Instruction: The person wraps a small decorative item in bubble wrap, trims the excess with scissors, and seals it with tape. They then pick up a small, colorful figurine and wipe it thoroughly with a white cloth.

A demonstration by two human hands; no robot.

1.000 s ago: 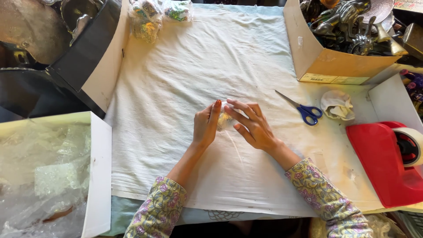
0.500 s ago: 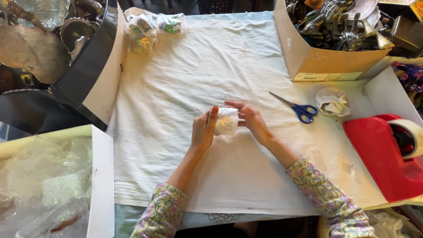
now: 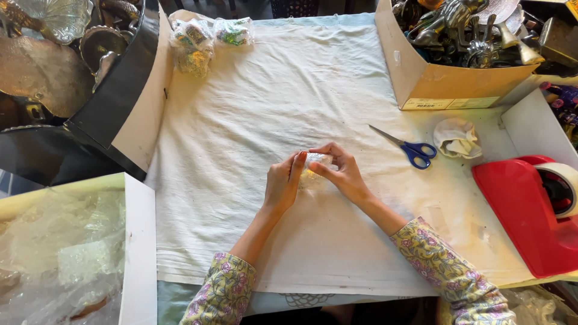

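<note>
Scissors [image 3: 408,146] lie between cloth [image 3: 253,108] and tape dispenser [image 3: 530,210].

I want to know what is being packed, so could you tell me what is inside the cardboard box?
The cardboard box holds a heap of metal figurines; what lies beneath the top layer is covered.

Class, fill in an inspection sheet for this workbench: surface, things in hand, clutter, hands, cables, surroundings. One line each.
Surface: white cloth spread over the table, creased and lightly stained.
Things in hand: small clear-wrapped bundle held between both hands, just above the cloth.
Clutter: blue-handled scissors, crumpled white wad, red tape dispenser, three wrapped bundles at the far edge.
Hands: left hand and right hand both closed around the bundle.
Cables: nothing seen.
Surroundings: cardboard box of metal ornaments far right; metal dishes far left; bubble wrap in a box near left.
</note>
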